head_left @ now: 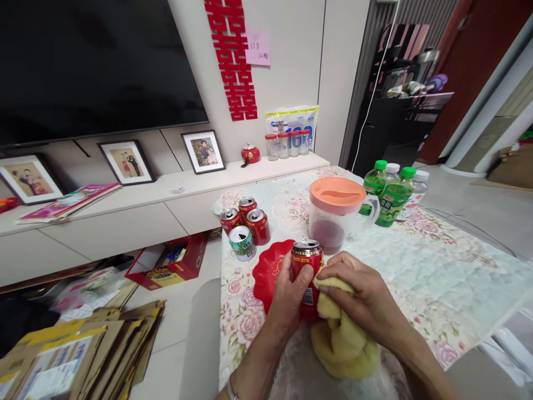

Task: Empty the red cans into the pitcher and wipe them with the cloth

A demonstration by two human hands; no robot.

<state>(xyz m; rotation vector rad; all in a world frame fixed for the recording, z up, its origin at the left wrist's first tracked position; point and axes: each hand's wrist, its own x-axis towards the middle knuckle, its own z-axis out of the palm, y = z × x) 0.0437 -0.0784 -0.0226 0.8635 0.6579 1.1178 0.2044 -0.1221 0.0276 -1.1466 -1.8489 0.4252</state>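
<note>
My left hand (288,291) is wrapped around a red drink can (307,256), held upright with its opened top facing up. Bunched in my right hand (361,291) is a yellow cloth (347,347), pressed against the can's right side, its loose end hanging down. Behind and below the can lies a red scalloped plate (263,272), partly hidden by my left hand and the can. Left of the plate stand several cans: red ones (259,226) and a green-and-white can (242,243), their tops showing openings.
A clear pitcher with an orange lid (337,191) stands behind my hands. Green-labelled bottles (391,203) are right of it, on the floral tablecloth (449,272). A ledge (166,191) runs along the wall with photo frames and jars. Flattened cardboard (125,344) lies on the floor at left.
</note>
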